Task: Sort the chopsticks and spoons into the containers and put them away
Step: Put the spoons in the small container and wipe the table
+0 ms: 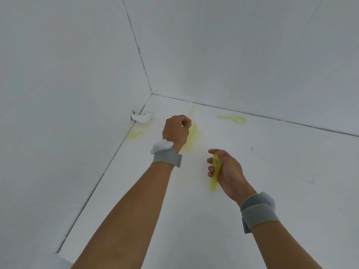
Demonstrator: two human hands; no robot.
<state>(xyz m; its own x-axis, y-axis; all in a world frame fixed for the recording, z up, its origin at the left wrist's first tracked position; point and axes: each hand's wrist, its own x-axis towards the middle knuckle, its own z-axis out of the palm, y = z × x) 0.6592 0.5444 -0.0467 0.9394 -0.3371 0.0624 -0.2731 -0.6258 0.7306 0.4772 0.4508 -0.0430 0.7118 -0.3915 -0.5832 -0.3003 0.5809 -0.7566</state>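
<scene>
Nearest, the right hand (225,169) sits low over the white table surface (272,171), fingers curled round a translucent yellow spoon (215,171); the handle end projects below the palm toward the camera and the bowl end lies under the fingertips. A grey wrist strap (259,212) wraps the right forearm. Farther out, the left hand (175,131) is held over a small pile of yellow spoons (192,136), fingers curled and thumb drawn in at the pile's upper edge; whether it actually pinches a spoon cannot be determined. A second grey strap (167,158) circles the left wrist. Beyond, one spoon (233,119) lies alone near the back wall (252,55), and another spoon (136,133) lies against the left wall (58,74), beside a white crumpled object (141,117) in the corner.
</scene>
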